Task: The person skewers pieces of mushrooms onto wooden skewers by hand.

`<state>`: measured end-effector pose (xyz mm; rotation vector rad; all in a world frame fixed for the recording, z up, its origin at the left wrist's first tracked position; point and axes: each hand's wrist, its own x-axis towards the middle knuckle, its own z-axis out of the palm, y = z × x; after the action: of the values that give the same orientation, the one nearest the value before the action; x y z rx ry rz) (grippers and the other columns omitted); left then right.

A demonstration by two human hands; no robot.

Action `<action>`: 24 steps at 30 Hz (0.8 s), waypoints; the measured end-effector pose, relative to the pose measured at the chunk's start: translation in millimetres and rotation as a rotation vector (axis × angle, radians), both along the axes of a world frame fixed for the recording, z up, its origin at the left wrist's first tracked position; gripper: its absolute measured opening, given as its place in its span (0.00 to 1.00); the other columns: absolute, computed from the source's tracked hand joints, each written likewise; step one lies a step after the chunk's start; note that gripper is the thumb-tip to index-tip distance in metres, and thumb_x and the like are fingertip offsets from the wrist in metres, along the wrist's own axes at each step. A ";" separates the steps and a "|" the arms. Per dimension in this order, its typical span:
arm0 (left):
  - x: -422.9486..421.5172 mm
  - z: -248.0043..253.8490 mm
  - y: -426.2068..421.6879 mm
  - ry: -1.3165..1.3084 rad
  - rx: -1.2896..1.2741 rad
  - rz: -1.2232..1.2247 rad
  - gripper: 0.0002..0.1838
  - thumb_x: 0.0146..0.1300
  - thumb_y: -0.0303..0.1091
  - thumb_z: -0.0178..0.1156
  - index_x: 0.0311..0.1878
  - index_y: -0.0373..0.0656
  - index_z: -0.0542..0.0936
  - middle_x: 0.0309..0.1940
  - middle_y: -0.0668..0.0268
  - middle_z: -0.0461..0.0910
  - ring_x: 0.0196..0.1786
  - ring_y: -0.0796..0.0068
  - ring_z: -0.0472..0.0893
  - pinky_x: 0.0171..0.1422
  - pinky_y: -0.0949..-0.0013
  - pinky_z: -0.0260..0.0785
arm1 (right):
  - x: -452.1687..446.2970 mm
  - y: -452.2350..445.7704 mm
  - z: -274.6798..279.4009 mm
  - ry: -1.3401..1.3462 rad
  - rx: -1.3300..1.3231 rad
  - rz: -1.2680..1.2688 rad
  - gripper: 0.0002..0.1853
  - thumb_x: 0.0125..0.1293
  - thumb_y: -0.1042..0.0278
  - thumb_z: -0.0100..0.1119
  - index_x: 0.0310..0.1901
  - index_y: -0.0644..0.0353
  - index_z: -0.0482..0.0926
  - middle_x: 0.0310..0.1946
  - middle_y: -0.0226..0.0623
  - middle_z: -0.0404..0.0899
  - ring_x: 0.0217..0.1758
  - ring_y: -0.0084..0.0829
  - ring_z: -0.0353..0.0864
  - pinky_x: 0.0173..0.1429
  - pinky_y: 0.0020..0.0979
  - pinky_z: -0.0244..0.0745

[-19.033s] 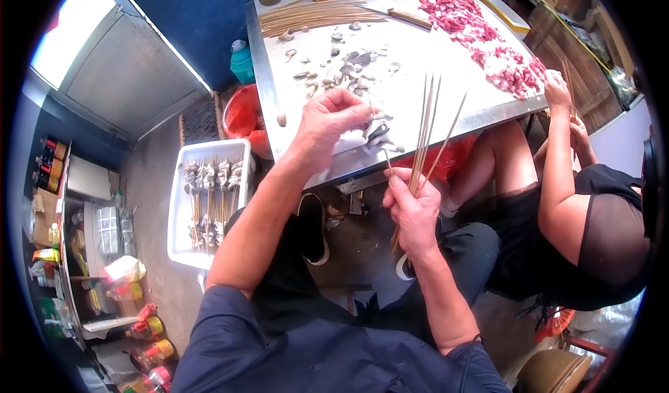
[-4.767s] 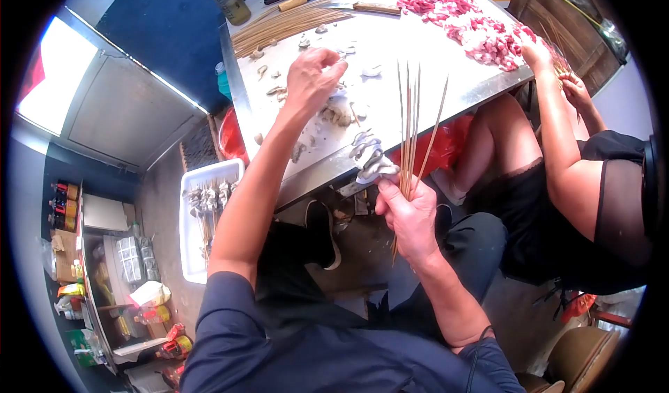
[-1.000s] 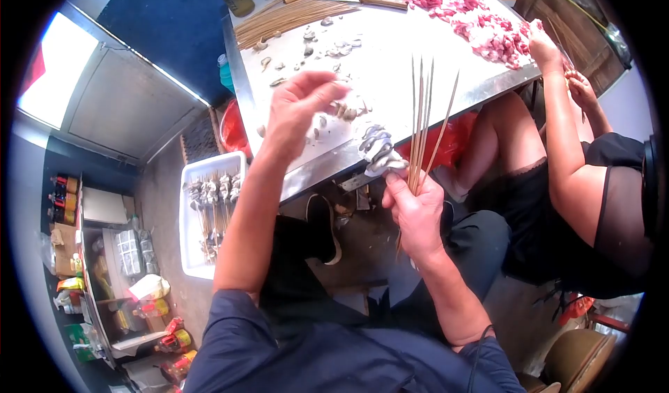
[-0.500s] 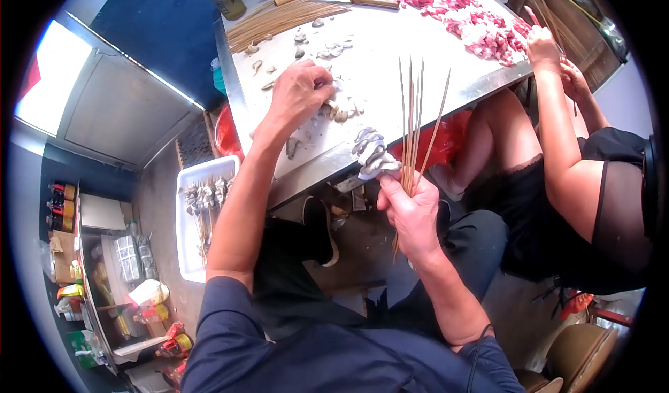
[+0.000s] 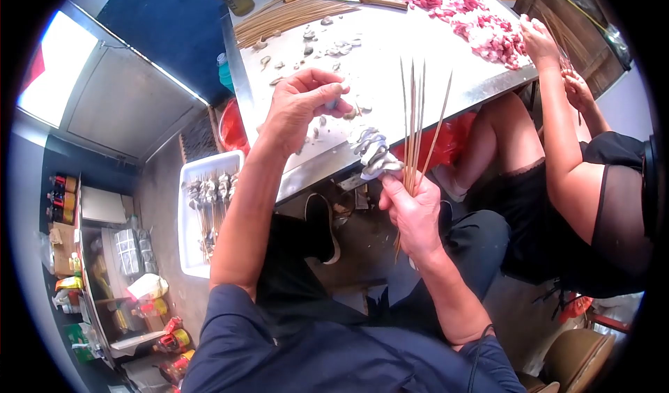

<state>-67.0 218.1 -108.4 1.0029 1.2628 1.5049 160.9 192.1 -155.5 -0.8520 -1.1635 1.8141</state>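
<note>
My left hand is above the near left part of the white tabletop, thumb and fingers pinched on a small grey-white piece, mostly hidden by the fingers. Similar soft grey-white pieces lie scattered on the table beyond it. Past the table's front edge, my right hand is closed around a fan of thin wooden skewers. Folded grey-white pieces are bunched just above that hand's thumb, threaded on a skewer whose tip I cannot make out.
Loose skewers, a wooden-handled knife and chopped pink meat lie on the table. A white tray of loaded skewers stands at lower left. A co-worker's hands are at the right, beside the table.
My left hand has risen off the pieces and turned, its pinched fingers now showing a piece. My right hand barely moves. The co-worker's upper hand has shifted slightly.
</note>
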 end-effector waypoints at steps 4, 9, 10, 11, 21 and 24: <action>5.2 -1.4 -2.7 -0.105 -0.032 -0.031 0.08 0.61 0.28 0.64 0.42 0.36 0.80 0.37 0.55 0.83 0.36 0.69 0.84 0.42 0.67 0.78 | -0.1 -0.2 0.0 0.003 -0.026 0.020 0.04 0.69 0.70 0.57 0.37 0.60 0.78 0.19 0.27 0.75 0.14 0.10 0.61 0.18 0.14 0.52; 13.8 -3.9 -2.4 -0.215 -0.030 -0.028 0.07 0.60 0.28 0.65 0.39 0.38 0.79 0.36 0.56 0.83 0.37 0.66 0.85 0.45 0.65 0.78 | -1.3 -0.4 0.0 -0.014 -0.029 0.021 0.04 0.69 0.70 0.57 0.37 0.59 0.78 0.19 0.27 0.74 0.14 0.09 0.60 0.18 0.14 0.51; 15.7 -3.1 -2.5 -0.257 -0.029 -0.025 0.06 0.59 0.28 0.66 0.38 0.38 0.79 0.34 0.57 0.83 0.37 0.66 0.85 0.45 0.65 0.78 | -1.5 -0.4 0.2 0.000 -0.036 0.020 0.04 0.69 0.70 0.57 0.38 0.59 0.78 0.19 0.27 0.74 0.14 0.09 0.59 0.18 0.14 0.50; 16.8 -2.8 -2.7 -0.257 -0.029 -0.025 0.06 0.59 0.28 0.66 0.38 0.38 0.79 0.34 0.57 0.83 0.37 0.66 0.85 0.45 0.65 0.78 | -1.5 -0.3 0.1 0.000 -0.036 0.020 0.04 0.69 0.70 0.57 0.38 0.59 0.78 0.19 0.27 0.74 0.14 0.09 0.59 0.18 0.14 0.50; 20.9 -1.7 -4.0 -0.127 0.030 -0.012 0.06 0.58 0.26 0.66 0.34 0.39 0.77 0.32 0.58 0.83 0.38 0.65 0.86 0.46 0.65 0.79 | -0.3 -0.2 -2.0 0.011 -0.028 0.015 0.04 0.70 0.70 0.57 0.40 0.59 0.78 0.19 0.26 0.74 0.14 0.09 0.59 0.18 0.14 0.50; 22.4 0.3 -4.7 -0.085 0.023 0.005 0.05 0.57 0.25 0.66 0.32 0.39 0.78 0.31 0.59 0.83 0.37 0.68 0.85 0.44 0.67 0.78 | -0.4 -0.5 -3.4 0.010 -0.017 0.008 0.03 0.69 0.70 0.57 0.39 0.59 0.78 0.19 0.27 0.74 0.14 0.09 0.59 0.19 0.14 0.50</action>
<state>-44.6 213.3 -108.1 0.9417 1.1917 1.5531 160.4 191.7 -158.9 -0.8474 -1.1484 1.8353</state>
